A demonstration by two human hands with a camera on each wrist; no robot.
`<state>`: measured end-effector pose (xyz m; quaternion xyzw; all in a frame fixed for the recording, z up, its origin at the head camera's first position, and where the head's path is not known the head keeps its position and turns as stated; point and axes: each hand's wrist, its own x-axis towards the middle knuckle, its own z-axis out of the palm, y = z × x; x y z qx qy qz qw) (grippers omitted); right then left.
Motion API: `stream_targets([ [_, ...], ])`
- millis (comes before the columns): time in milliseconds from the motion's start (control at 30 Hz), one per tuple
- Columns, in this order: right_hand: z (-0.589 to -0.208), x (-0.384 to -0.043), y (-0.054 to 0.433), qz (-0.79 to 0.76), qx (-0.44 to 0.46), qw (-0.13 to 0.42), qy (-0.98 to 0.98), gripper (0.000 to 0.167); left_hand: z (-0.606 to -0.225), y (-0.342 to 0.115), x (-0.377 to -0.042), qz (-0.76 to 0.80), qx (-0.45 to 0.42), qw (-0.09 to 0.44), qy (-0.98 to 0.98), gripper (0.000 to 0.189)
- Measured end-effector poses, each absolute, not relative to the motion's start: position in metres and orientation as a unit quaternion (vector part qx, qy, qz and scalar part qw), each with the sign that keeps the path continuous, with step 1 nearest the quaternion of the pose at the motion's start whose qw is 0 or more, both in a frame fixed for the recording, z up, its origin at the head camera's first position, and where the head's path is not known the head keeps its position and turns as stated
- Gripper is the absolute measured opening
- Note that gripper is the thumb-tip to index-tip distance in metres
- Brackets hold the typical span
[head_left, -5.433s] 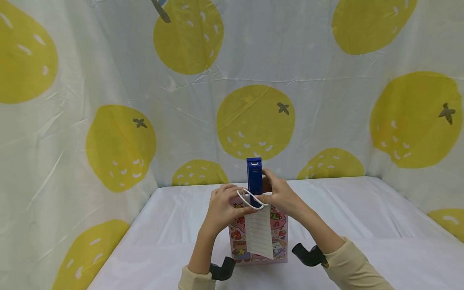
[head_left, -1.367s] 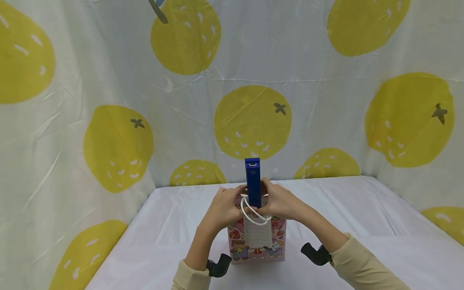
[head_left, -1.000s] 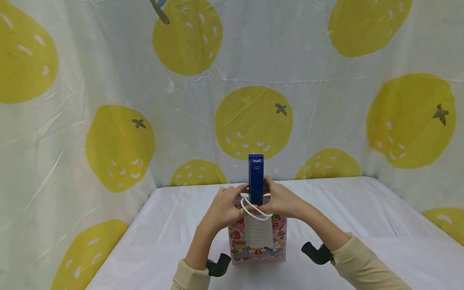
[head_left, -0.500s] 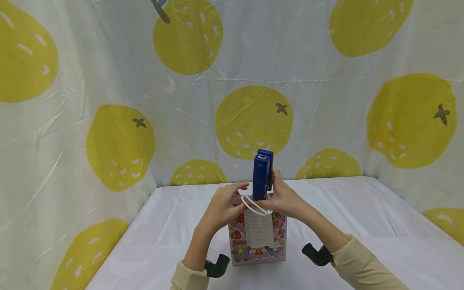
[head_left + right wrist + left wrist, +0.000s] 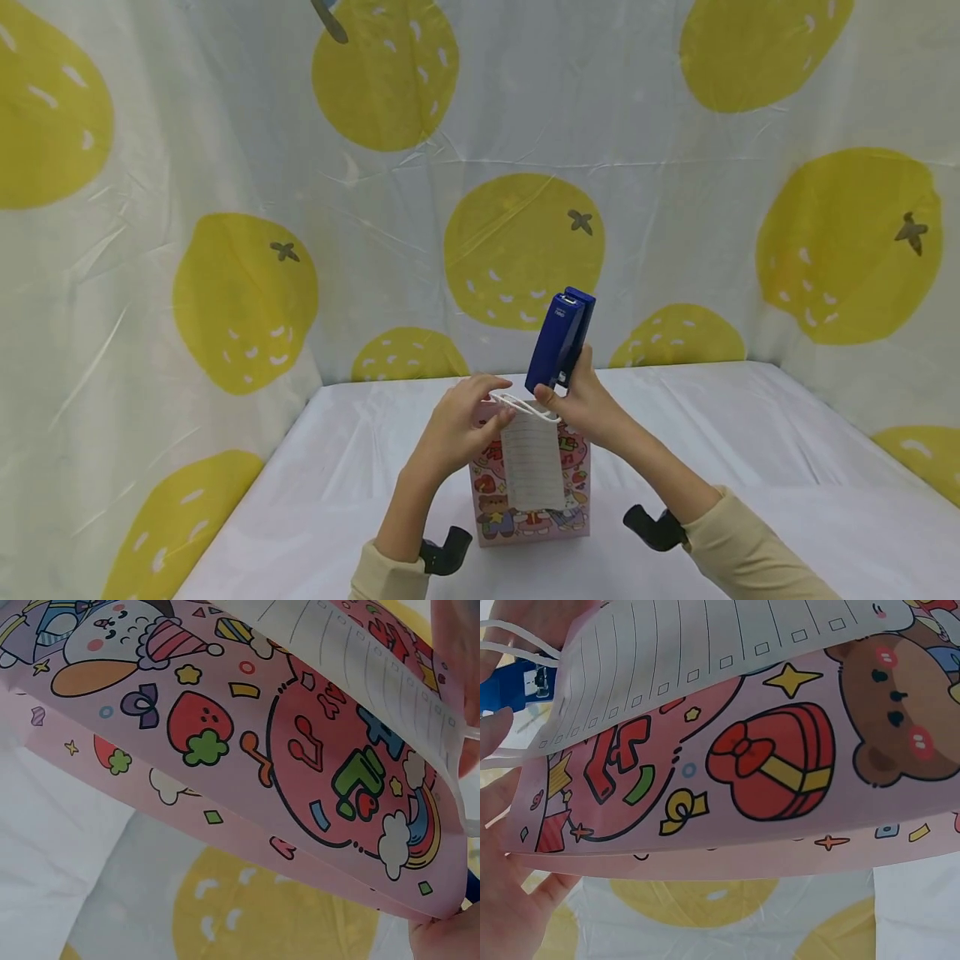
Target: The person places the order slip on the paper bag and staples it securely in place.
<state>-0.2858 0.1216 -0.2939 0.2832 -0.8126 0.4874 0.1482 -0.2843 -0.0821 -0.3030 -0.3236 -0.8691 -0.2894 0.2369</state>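
Note:
My right hand [image 5: 588, 408] holds a blue stapler [image 5: 555, 340], tilted to the right just above the top edge of a pink cartoon-printed paper gift bag [image 5: 573, 500]. My left hand [image 5: 450, 425] is at the bag's upper left, its thumb and index finger apart near the white cord handle [image 5: 542, 413]. A lined paper sheet [image 5: 534, 471] hangs down the bag's front below the handle. In the left wrist view, the left hand [image 5: 514, 885] shows beside the bag's top edge, with part of the stapler [image 5: 510, 684] beyond. Most of the stapler is hidden in the right wrist view.
The bag stands upright on a white cloth-covered table [image 5: 337, 483]. Behind it hangs a curtain [image 5: 645, 233] printed with yellow fruit. Black camera mounts [image 5: 447, 550] sit on both wrists, near the beige sleeves.
The stapler first stood upright at the bag's top between both hands. My right hand has lifted it up and right, tilting it. My left thumb and index finger have spread apart.

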Motion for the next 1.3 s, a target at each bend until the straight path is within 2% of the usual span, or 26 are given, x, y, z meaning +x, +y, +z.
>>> stream_targets([
  [67, -0.295, -0.286, 0.122, 0.507, 0.279, 0.141, -0.803, 0.098, -0.304, -0.083, -0.284, -0.29, -0.321, 0.237, -0.87, 0.037],
  [267, -0.298, -0.285, 0.122, 0.529, 0.277, 0.161, -0.786, 0.068, -0.307, -0.085, -0.283, -0.296, -0.319, 0.247, -0.866, 0.035],
  [367, -0.298, -0.285, 0.124, 0.545, 0.269, 0.168, -0.776, 0.061, -0.308, -0.086, -0.284, -0.304, -0.321, 0.248, -0.862, 0.035],
  [700, -0.294, -0.28, 0.133, 0.566, 0.226, 0.197, -0.768, 0.071, -0.309, -0.09, -0.284, -0.313, -0.315, 0.243, -0.863, 0.038],
  [867, -0.294, -0.28, 0.137, 0.562, 0.199, 0.223, -0.771, 0.071, -0.311, -0.091, -0.285, -0.317, -0.316, 0.242, -0.861, 0.041],
  [1033, -0.296, -0.28, 0.139, 0.562, 0.195, 0.222, -0.773, 0.071, -0.313, -0.092, -0.285, -0.322, -0.315, 0.236, -0.861, 0.042],
  [1300, -0.297, -0.281, 0.14, 0.561, 0.192, 0.216, -0.776, 0.071, -0.316, -0.095, -0.29, -0.322, -0.352, 0.282, -0.833, 0.026],
])
